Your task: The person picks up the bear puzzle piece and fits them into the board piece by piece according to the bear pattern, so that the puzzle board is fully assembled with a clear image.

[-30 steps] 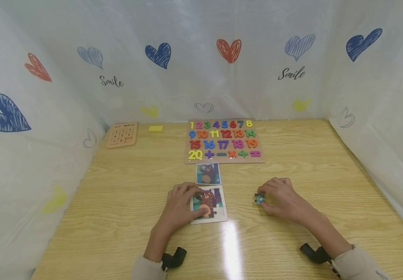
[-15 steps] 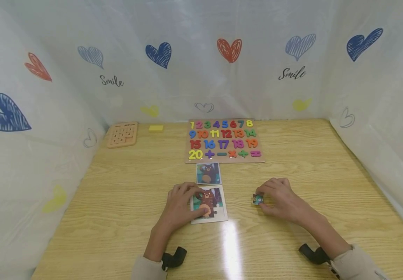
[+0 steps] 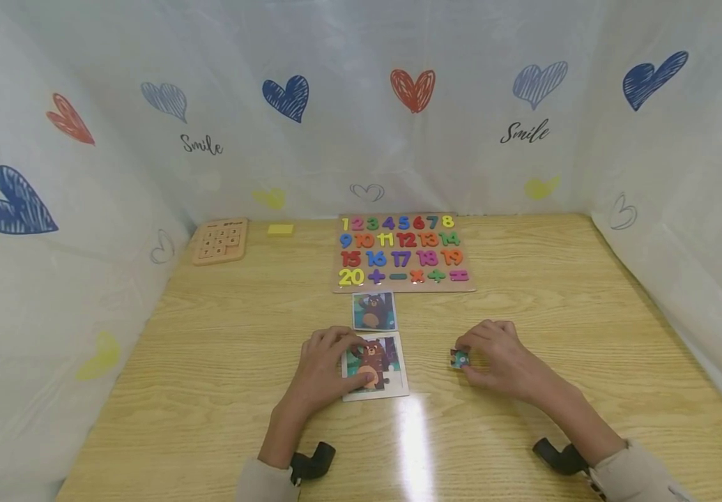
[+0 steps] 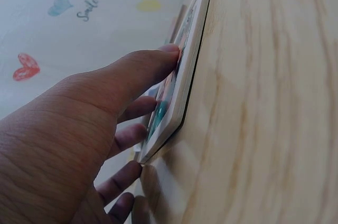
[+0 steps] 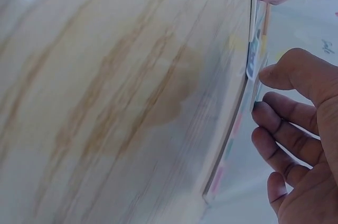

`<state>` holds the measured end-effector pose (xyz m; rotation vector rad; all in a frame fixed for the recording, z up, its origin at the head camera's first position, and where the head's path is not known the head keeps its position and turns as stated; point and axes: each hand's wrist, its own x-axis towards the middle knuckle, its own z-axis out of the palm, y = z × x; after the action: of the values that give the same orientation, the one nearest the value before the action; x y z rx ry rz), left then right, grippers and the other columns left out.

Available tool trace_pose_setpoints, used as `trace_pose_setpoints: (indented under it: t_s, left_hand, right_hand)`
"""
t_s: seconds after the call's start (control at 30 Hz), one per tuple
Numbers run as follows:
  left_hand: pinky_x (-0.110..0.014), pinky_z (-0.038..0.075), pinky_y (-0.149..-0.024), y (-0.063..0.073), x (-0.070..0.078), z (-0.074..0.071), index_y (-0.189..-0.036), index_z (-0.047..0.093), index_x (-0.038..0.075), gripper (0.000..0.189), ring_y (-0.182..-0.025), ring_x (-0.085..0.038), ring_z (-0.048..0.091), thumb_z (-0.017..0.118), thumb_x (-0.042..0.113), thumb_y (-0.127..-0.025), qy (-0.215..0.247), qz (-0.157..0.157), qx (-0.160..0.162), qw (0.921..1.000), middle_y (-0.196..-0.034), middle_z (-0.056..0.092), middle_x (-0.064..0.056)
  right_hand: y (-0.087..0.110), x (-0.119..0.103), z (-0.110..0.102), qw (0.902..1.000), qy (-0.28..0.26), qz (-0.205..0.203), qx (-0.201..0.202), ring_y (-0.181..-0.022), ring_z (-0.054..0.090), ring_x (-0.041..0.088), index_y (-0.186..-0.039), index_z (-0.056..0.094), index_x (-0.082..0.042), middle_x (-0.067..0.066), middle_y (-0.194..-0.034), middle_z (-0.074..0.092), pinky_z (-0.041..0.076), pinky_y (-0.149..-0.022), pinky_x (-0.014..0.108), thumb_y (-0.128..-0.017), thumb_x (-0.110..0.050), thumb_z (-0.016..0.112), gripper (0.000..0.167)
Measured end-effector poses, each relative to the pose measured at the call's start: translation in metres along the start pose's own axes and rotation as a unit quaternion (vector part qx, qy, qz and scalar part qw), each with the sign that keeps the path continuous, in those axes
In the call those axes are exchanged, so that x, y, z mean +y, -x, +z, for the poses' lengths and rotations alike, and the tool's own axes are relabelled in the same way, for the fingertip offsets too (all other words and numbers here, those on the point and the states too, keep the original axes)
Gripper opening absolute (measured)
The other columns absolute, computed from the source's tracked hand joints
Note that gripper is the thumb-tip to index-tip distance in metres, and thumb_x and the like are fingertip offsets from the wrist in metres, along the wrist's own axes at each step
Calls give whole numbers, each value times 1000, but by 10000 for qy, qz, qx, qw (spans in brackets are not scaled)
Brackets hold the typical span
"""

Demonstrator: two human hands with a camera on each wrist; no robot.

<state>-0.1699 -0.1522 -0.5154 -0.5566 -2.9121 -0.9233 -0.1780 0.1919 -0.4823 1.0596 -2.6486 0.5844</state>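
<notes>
A bear jigsaw puzzle in a white-rimmed tray [image 3: 396,383] lies on the table, with a bare gap at its lower right. My left hand [image 3: 322,366] rests on the tray's left side. In the left wrist view, its thumb [image 4: 158,61] presses the puzzle's face while the other fingers spread loosely along the far edge. To the right of the tray, my right hand [image 3: 502,357] pinches a small teal and brown puzzle piece [image 3: 459,358] by thumb and fingertips. The right wrist view shows that piece [image 5: 255,95] edge-on.
A matching bear picture card [image 3: 373,311] lies just beyond the tray. Behind it is a board of coloured numbers [image 3: 469,285]. A wooden number slide puzzle [image 3: 219,242] and a yellow block [image 3: 280,230] lie at the back left. White printed curtains surround the table.
My right hand has shifted slightly left with the puzzle piece, which has turned a little between the fingers. My left hand stays on the tray.
</notes>
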Motion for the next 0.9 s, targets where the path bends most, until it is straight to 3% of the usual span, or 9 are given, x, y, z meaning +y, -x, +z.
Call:
trace_pose_setpoints:
  t_s: [0.9]
  left_hand:
    - [-55,29,-104,0,-2,1,-122,69,28,51,-123,-26,43,76,57,-80,-4,6,35,10000,-133,54,1]
  right_hand:
    - [-2,-5,5,10000,-36,-72,43,-91,59,15,-95,72,-12,-6,-95,68,33,-82,41,-71,-13,85,27]
